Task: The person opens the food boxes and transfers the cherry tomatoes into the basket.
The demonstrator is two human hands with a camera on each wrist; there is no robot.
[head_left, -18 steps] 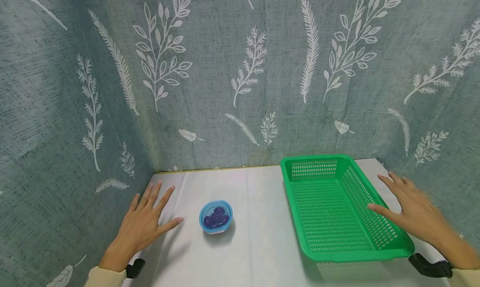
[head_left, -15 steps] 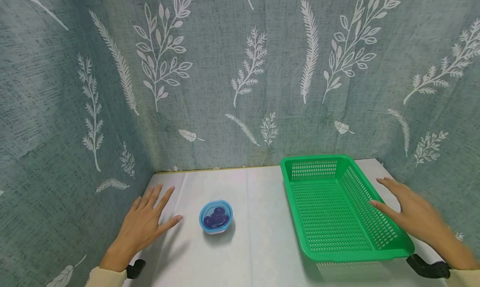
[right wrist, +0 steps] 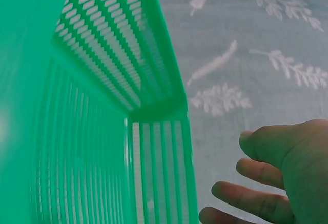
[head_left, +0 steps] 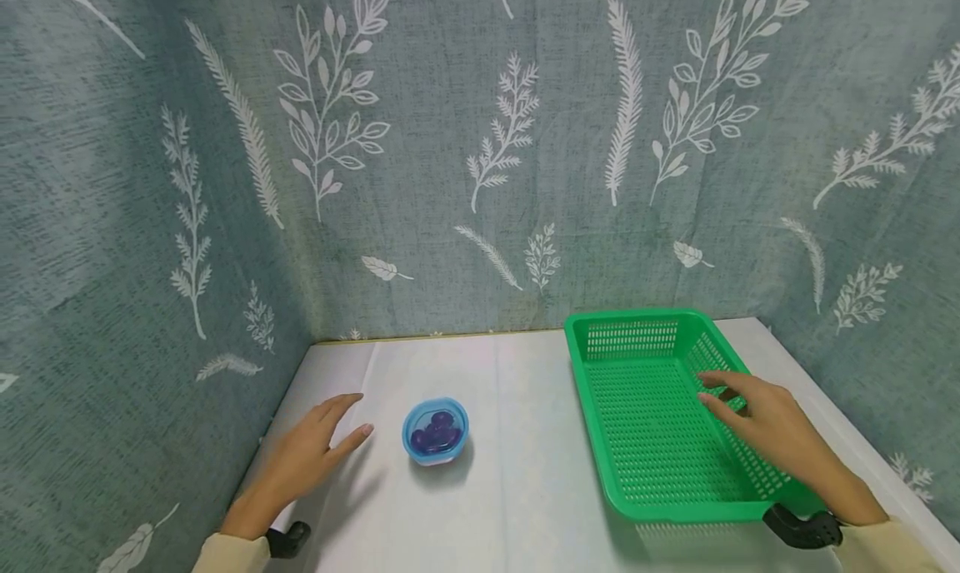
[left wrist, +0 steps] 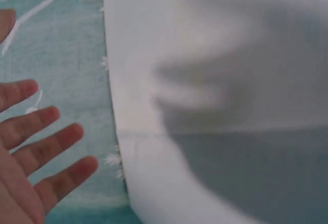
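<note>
A small blue-rimmed container (head_left: 436, 431) with several dark purple oval pieces in it stands on the white table, left of centre. My left hand (head_left: 303, 452) is to the left of it, fingers loosely extended, holding nothing; the left wrist view shows its fingers (left wrist: 66, 142) spread apart. On the right lies a green plastic basket (head_left: 652, 423) with slotted walls. My right hand (head_left: 776, 423) reaches over the basket's right side, fingers a little bent and nothing between them. In the right wrist view, the fingers (right wrist: 256, 201) appear beside the basket wall.
White cloth (head_left: 517, 473) covers the table. Grey-green curtains (head_left: 450, 156) with a white leaf print hang behind the table and along both sides. A black strap (head_left: 802, 527) is on the right wrist, another (head_left: 288, 540) on the left.
My right hand has moved left, from outside the basket's right rim to over it. The left hand has turned and its fingers have drawn together, coming slightly nearer the container.
</note>
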